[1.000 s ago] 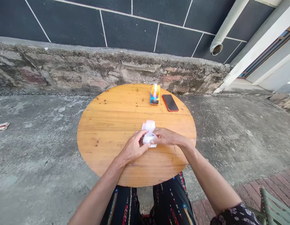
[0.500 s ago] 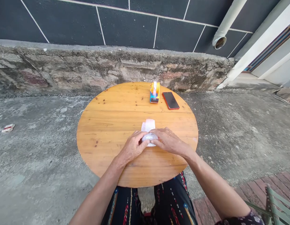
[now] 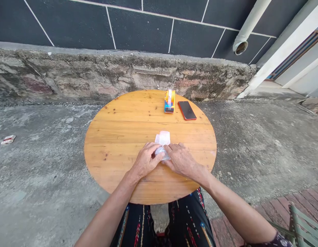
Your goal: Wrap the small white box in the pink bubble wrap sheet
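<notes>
Head view shows the left hand [image 3: 144,161] and right hand [image 3: 180,159] pinching a white packet [image 3: 162,150] with closed fingertips near the middle of the table [image 3: 117,137]; it looks light, soft and crinkly, best held by its side edges.

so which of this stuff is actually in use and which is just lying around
In use: white packet, held by left hand and right hand.
Lying about: tape dispenser, phone, scrap on the ground.
</notes>
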